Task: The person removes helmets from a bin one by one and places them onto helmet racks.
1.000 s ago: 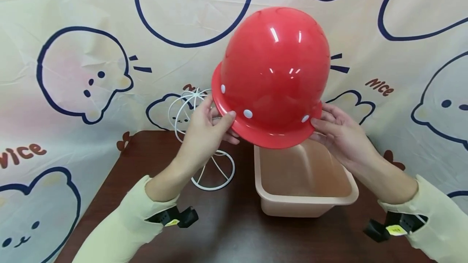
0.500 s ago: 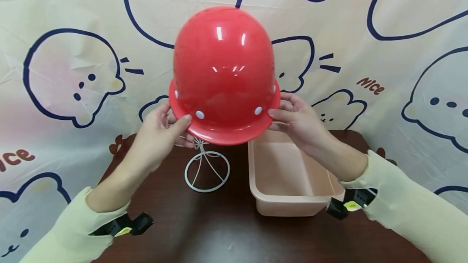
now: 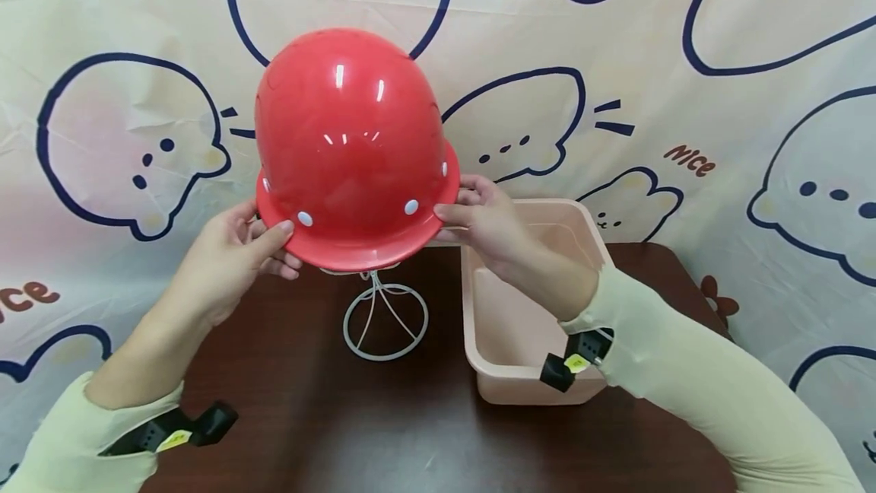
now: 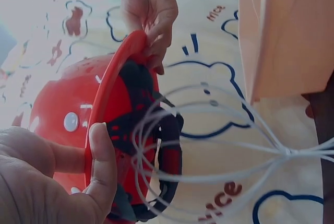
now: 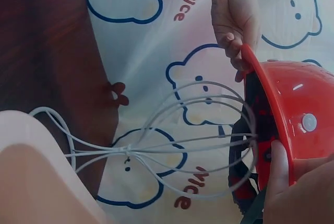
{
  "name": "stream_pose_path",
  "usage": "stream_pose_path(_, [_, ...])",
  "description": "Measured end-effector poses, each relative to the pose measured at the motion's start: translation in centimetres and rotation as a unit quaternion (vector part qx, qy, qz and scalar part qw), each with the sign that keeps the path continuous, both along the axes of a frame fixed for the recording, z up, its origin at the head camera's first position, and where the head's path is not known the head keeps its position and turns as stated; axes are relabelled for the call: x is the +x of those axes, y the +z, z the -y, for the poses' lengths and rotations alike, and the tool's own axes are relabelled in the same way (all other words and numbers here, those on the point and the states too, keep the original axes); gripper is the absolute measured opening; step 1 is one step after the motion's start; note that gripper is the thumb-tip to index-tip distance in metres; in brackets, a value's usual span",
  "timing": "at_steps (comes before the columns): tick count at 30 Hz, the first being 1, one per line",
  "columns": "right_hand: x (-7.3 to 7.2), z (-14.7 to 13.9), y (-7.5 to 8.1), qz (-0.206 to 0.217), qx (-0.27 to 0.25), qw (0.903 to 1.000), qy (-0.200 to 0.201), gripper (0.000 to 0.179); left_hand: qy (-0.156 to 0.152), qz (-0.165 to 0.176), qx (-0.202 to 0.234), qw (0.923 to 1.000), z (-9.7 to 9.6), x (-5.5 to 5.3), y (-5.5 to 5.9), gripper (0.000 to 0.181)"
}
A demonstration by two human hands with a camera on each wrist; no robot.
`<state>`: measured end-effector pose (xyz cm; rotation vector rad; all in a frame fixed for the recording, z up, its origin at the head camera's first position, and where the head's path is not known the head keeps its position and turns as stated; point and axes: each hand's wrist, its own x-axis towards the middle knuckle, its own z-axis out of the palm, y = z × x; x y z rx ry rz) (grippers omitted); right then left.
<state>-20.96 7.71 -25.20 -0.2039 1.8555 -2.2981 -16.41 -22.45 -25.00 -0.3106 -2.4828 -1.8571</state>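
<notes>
Red helmet (image 3: 349,143) is held up in the air by two hands, above the counter (image 3: 424,432). Nearest to us we see the pale sleeves (image 3: 691,379), each one carrying a small black device (image 3: 212,424) at the wrist. The left hand (image 3: 233,253) pinches the brim at its left side, with the thumb on the upper face, and the right hand (image 3: 489,219) pinches it at the right side in the same manner. The helmet has its crown upward and leans a little, the brim being lower toward the left; we notice white round dots (image 3: 411,207) above this brim and, inside, dark straps (image 4: 171,157). Farther, below the right forearm, a beige tub (image 3: 506,385) rests on the counter. To the left of it, well apart from its wall, stands upright a white wire stand (image 4: 287,152) with a ring base. Its wire dome lies under the helmet's hollow side; whether they touch, we cannot tell. Behind everything we see a cream cloth (image 3: 520,29) with blue-outlined cartoon animals.
</notes>
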Motion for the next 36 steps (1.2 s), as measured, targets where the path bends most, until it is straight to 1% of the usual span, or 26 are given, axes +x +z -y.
stream_pose_path(3, [-0.2,0.8,-0.7,0.007,0.010,0.9999,0.001,0.047,0.007,0.010,-0.022,0.9997,0.8,-0.1,-0.5,0.068])
stream_pose_path(5, [-0.3,1.1,-1.1,0.016,0.014,0.9998,0.000,0.048,0.008,0.021,-0.023,0.9995,1.2,-0.2,-0.8,0.069])
stream_pose_path(10, [-0.5,1.7,-2.2,0.039,0.019,0.9990,-0.004,0.050,0.003,0.037,-0.011,0.9993,1.7,-0.5,-1.9,0.070])
stream_pose_path(18, [-0.9,2.4,-4.4,0.060,0.015,0.9981,-0.005,0.048,0.007,0.054,-0.011,0.9984,2.2,-0.6,-4.1,0.074])
stream_pose_path(23, [-1.1,2.7,-5.7,0.071,0.019,0.9973,-0.008,0.045,0.000,0.061,-0.001,0.9981,2.6,-0.7,-5.3,0.074])
stream_pose_path(29, [-1.0,3.0,-6.8,0.077,0.034,0.9965,-0.004,0.043,-0.003,0.065,0.001,0.9979,2.8,-0.6,-6.7,0.073])
stream_pose_path(32, [-0.9,3.1,-7.1,0.077,0.044,0.9960,-0.002,0.045,-0.007,0.059,0.006,0.9982,2.9,-0.6,-7.1,0.072])
stream_pose_path(36, [-0.6,3.1,-7.4,0.078,0.067,0.9947,0.007,0.048,-0.014,0.061,0.020,0.9979,3.0,-0.6,-7.1,0.072])
